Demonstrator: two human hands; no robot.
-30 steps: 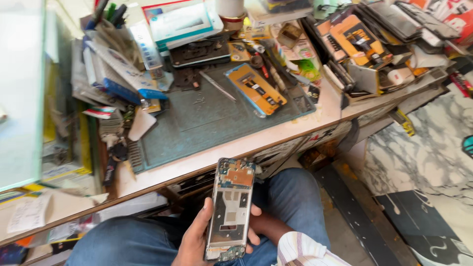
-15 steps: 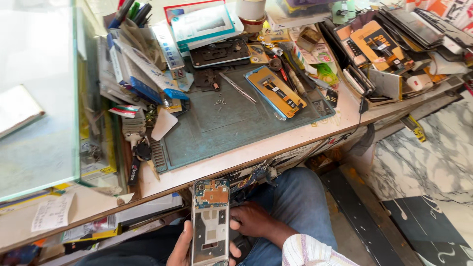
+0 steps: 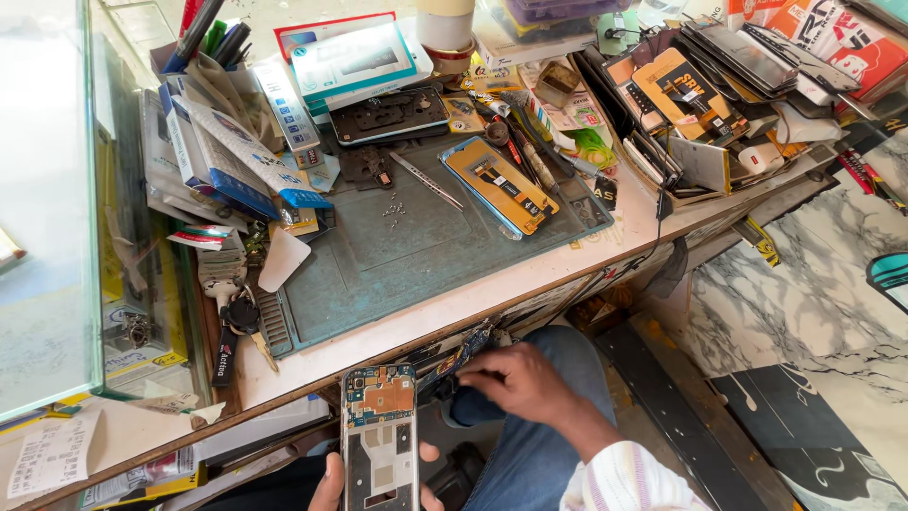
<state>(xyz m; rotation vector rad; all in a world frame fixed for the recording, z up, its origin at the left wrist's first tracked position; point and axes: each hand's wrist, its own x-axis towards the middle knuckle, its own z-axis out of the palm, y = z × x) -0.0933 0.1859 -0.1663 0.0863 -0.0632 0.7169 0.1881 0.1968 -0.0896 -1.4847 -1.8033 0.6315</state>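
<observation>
An opened phone frame (image 3: 379,435) is gripped low by the left hand (image 3: 333,487); the right hand (image 3: 515,380) is closed on a dark part under the bench edge. Beyond, a teal mat (image 3: 397,251) is spread, then white-and-blue boxes (image 3: 355,59).

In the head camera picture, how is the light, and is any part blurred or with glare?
Head view: bright, even daylight falls on the green work mat with only soft shadows; the glass case at the left looks pale and hazy; under the bench edge it is darker, yet the opened phone in the left hand is sharp; the right hand looks slightly soft.
</observation>
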